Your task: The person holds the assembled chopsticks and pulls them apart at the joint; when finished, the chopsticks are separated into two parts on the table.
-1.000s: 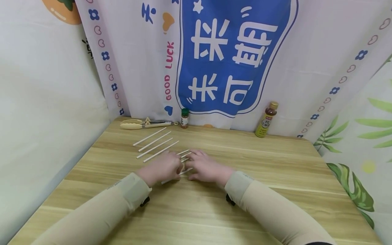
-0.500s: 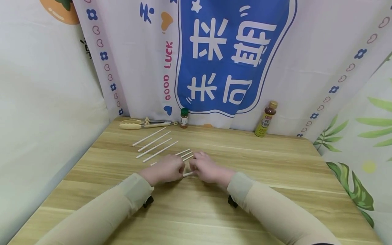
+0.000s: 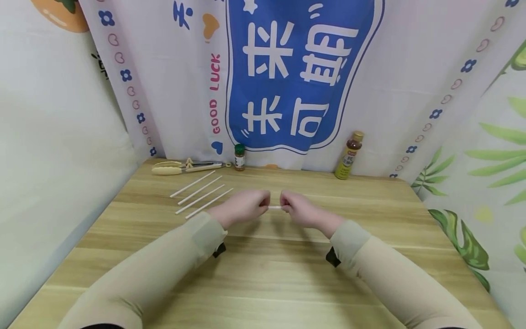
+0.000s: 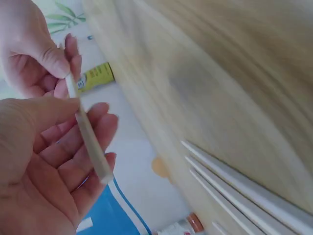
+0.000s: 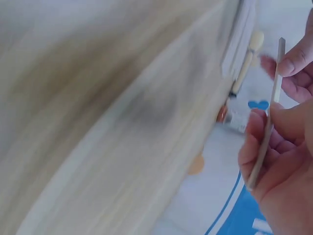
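Both hands hold a pale chopstick (image 3: 274,208) level between them, a short white length showing in the gap. My left hand (image 3: 242,206) has curled fingers; in the left wrist view its thumb presses the chopstick (image 4: 94,143) against the fingers. From the other side my right hand (image 3: 302,211) grips it the same way, thumb on top in the right wrist view. Whether more chopsticks lie in line with this one I cannot tell. Left of the left hand, several loose chopsticks (image 3: 200,191) lie slanted and side by side on the wooden table (image 3: 271,283).
Beige-tipped tongs (image 3: 186,167) lie at the back left edge, beside a small green-capped jar (image 3: 239,157). At the back right stands a yellow-labelled bottle (image 3: 349,155). A printed curtain (image 3: 185,82) hangs behind the table.
Both hands have risen and shifted away from me and to the right, carrying the chopstick. Those lying around the hands earlier are out of sight. The head view has turned slightly right.
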### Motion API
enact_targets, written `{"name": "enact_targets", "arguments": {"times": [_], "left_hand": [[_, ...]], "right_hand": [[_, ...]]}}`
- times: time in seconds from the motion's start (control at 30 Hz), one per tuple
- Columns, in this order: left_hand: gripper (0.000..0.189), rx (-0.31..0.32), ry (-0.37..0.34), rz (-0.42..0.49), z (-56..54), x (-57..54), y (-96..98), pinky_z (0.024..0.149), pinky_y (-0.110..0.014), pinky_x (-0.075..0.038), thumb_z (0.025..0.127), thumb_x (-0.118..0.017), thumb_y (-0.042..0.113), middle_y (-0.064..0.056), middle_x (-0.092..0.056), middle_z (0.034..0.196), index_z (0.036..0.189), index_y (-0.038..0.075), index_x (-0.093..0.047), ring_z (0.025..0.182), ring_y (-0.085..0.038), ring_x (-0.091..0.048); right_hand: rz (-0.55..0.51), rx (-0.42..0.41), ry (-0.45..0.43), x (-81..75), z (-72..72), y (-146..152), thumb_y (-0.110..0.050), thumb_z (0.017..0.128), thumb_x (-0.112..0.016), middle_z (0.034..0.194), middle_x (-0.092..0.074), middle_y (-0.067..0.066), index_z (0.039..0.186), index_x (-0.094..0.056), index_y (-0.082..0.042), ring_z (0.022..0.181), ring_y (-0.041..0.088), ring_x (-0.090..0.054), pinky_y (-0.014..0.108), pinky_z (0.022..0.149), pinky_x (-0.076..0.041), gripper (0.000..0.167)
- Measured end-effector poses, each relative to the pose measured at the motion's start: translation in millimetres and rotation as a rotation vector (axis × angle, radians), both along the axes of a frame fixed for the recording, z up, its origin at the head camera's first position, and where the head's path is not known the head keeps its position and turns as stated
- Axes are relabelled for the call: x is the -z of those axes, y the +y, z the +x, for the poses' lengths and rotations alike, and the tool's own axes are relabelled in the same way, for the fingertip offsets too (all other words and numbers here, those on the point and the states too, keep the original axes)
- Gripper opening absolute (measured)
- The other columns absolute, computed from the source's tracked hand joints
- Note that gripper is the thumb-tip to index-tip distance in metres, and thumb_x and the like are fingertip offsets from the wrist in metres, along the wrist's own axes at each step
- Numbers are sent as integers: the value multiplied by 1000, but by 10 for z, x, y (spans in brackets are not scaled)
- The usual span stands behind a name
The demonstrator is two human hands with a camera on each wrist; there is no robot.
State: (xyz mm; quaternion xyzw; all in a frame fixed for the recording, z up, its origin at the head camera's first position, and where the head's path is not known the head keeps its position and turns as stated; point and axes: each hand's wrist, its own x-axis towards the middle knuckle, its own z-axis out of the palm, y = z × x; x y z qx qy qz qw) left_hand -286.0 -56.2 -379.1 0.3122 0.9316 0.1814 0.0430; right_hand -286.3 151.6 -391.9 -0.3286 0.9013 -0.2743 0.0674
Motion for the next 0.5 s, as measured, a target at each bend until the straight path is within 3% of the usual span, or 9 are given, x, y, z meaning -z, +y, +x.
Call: {"name": "enact_targets", "arguments": {"times": [0.13, 0.3, 0.5], "left_hand": [[6, 7, -32, 45, -109, 18, 154, 66, -30, -48, 97, -64, 18, 5, -63, 83, 97, 12, -67, 72, -12, -56], [15, 60, -15, 67, -214, 101, 329, 73, -31, -49, 100, -61, 17, 3, -67, 92, 106, 8, -71, 79, -11, -59], [12, 123, 22, 90, -259, 173, 488, 74, -31, -48, 98, -62, 14, 1, -67, 89, 99, 7, -71, 79, -12, -59]], "right_hand": [[-2, 37, 28, -52, -36, 128, -5, 100, -56, 77, -53, 2, 97, -57, -7, 66, 16, -48, 33, 61, -42, 4], [-12, 72, 68, -36, -63, 250, -11, 100, -59, 78, -58, 4, 95, -63, -12, 65, 15, -49, 34, 61, -43, 6], [-5, 68, 127, 57, -55, 326, -9, 100, -59, 88, -64, 11, 94, -63, -6, 75, 16, -53, 36, 69, -46, 8]]}}
